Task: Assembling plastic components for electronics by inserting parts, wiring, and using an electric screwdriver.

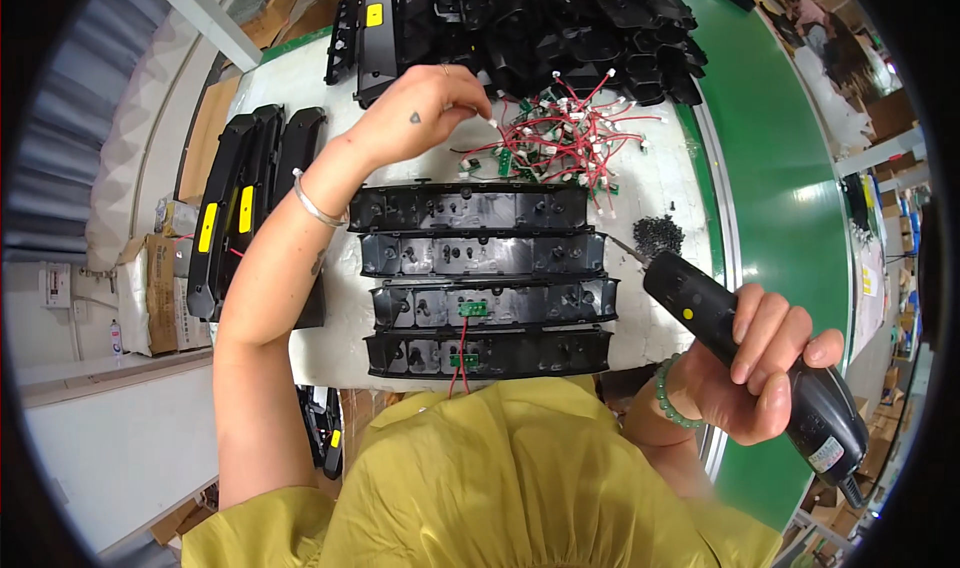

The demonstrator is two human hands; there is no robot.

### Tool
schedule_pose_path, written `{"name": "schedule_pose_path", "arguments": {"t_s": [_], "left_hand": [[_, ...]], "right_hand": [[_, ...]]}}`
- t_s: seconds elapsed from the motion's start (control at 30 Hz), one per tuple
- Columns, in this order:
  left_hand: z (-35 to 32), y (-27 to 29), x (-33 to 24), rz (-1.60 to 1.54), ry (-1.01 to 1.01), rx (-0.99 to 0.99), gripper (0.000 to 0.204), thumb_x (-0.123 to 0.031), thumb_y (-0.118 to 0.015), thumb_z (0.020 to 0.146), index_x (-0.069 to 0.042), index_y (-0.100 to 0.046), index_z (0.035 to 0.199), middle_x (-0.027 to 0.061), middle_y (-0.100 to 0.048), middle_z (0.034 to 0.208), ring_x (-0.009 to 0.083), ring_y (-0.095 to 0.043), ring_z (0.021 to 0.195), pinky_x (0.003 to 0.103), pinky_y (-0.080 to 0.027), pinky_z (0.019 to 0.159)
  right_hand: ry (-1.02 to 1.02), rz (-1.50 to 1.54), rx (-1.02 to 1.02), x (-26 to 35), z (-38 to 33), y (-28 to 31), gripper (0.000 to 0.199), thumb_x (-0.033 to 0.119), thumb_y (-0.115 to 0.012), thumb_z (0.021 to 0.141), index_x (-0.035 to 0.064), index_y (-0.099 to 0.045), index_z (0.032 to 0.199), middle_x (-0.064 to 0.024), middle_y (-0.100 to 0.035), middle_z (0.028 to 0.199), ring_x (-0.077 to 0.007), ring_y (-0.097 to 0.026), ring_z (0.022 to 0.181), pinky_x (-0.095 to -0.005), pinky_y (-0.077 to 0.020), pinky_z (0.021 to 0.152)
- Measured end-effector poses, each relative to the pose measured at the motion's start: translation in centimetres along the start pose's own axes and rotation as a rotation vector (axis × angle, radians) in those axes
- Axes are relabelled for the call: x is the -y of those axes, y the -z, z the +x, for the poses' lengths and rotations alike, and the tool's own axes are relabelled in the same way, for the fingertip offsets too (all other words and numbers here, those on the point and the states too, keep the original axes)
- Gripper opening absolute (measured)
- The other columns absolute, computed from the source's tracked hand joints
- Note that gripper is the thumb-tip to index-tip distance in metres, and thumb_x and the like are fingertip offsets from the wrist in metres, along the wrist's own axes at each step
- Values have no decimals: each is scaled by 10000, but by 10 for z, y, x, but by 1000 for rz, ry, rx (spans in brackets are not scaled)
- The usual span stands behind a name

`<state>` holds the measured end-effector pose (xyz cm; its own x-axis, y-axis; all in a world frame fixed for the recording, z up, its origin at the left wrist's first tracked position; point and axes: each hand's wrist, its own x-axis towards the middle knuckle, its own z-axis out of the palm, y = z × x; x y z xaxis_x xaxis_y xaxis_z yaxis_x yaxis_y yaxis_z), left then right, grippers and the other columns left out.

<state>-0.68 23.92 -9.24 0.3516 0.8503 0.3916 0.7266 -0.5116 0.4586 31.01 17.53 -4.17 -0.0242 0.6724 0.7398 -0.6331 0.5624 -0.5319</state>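
My left hand (428,110) reaches over the left edge of a heap of small green circuit boards with red wires and white plugs (570,133). Its fingers are pinched on a red wire by its white plug. In my right hand (765,373) is a black electric screwdriver (700,313), its bit pointing up and left near a small pile of black screws (658,236). Several long black plastic housings (480,255) lie in rows before me. The two nearest each hold a green circuit board (473,309) with red wires; the two farther ones show none.
Black housings (540,28) are piled at the back of the white-covered table. More housings with yellow labels (225,223) stand at the left. A green surface (790,188) runs along the right, beyond a metal rail. Cardboard boxes (155,293) stand at far left.
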Motion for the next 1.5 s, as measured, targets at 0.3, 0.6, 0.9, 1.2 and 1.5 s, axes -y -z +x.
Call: {"name": "schedule_pose_path", "arguments": {"t_s": [0.3,0.6,0.9,1.2,1.5], "left_hand": [[-22,-15,8,186,-52,247,210,13,-632,704,-64,-658,898,99,-620,920,296,-616,836,380,-501,711],[3,7,5,-689,416,-121,162,-10,-610,846,6,-645,1004,53,-668,850,86,-626,766,238,-521,718],[12,15,-19,-363,232,-370,176,-7,-685,771,-43,-679,943,28,-620,893,121,-628,764,243,-532,709],[-44,42,-78,11,168,-313,209,-19,-712,747,-24,-682,954,86,-672,932,141,-645,800,239,-528,679],[-121,23,-117,-1226,862,222,161,28,-687,766,48,-675,926,113,-693,834,122,-662,772,225,-534,690]], "right_hand": [[-40,-16,-3,-9,-1,2,290,96,-583,739,102,-488,1013,48,-411,603,-64,-394,527,-242,-314,634],[10,-54,-31,-6,0,-2,286,103,-571,743,84,-446,1000,32,-417,600,-70,-374,498,-226,-287,549],[-11,-48,-8,-1,-3,-3,283,113,-567,749,84,-447,1004,34,-405,598,-70,-365,492,-230,-286,550],[-23,0,48,1,-4,-2,318,96,-583,753,116,-458,1045,58,-443,614,-63,-419,510,-233,-309,573],[-205,80,133,-21,-19,-33,331,99,-617,766,125,-436,1042,38,-461,610,-89,-431,488,-252,-327,546]]}}
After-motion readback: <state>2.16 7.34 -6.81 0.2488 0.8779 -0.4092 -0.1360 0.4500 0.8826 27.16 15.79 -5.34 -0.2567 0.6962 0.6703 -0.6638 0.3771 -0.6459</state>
